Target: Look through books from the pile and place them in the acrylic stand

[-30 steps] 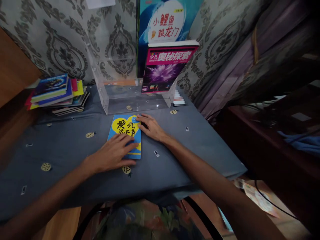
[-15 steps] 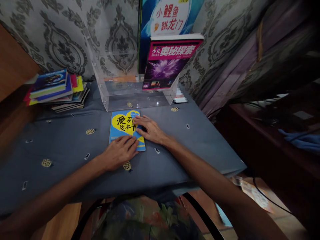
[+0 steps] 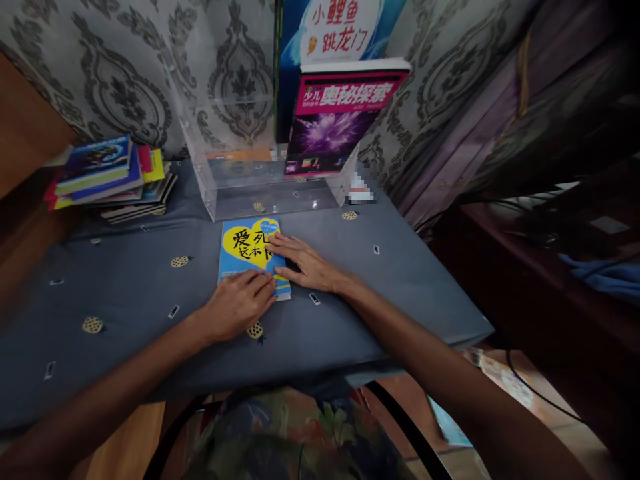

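A small blue book (image 3: pixel 245 240) with a yellow heart and black Chinese characters on its cover lies closed on the cloth-covered table (image 3: pixel 320 340). My left hand (image 3: pixel 243 303) rests across its lower edge, fingers lying on the cover and hiding the bottom part. From the right side my right hand (image 3: pixel 307 263) reaches over the book's edge; its fingers lie stretched on the cover, with the thumb near the right edge. White page edges show at the lower right corner.
Behind the book stands a clear acrylic rack (image 3: pixel 275 200) holding a magenta book (image 3: pixel 327 127) and a tall blue book (image 3: pixel 340 33). A stack of books (image 3: pixel 110 177) lies at the back left. A patterned curtain (image 3: pixel 240 80) hangs behind. Dark furniture (image 3: pixel 525 287) stands at right.
My right hand has shifted slightly to the right across the cover. White page edges now show at the book's lower right corner. My left hand stays on the book.
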### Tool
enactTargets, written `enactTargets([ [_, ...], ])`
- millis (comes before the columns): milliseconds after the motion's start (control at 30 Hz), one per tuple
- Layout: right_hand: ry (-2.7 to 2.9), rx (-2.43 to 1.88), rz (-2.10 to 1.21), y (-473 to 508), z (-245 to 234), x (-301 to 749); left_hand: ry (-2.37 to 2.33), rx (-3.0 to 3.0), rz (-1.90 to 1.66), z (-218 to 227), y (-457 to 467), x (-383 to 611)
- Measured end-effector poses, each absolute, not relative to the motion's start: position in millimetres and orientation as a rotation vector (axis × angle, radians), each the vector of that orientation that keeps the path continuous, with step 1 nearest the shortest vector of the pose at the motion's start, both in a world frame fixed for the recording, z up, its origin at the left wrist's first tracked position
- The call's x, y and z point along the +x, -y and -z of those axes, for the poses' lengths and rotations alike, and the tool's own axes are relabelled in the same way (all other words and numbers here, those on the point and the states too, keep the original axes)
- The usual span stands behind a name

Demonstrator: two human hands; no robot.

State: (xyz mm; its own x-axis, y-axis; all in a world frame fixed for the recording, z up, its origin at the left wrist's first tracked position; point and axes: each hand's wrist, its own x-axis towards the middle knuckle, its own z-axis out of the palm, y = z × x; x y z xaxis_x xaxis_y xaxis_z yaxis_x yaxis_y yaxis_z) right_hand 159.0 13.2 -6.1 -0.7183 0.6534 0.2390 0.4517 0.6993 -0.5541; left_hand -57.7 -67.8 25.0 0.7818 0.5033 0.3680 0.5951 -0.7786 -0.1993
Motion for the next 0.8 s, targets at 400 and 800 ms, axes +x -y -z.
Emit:
enactTargets([
  [400, 2.479, -0.834, -0.65, -14.4, 6.8, 159.3, 0.823, -2.652, 0.428, -30.3, 66.9, -56.1],
  [800, 2.499, -0.853, -0.673, -12.7, 2.9, 159.6, 0.87, -2.712, 0.418, -28.4, 68.1, -57.8],
])
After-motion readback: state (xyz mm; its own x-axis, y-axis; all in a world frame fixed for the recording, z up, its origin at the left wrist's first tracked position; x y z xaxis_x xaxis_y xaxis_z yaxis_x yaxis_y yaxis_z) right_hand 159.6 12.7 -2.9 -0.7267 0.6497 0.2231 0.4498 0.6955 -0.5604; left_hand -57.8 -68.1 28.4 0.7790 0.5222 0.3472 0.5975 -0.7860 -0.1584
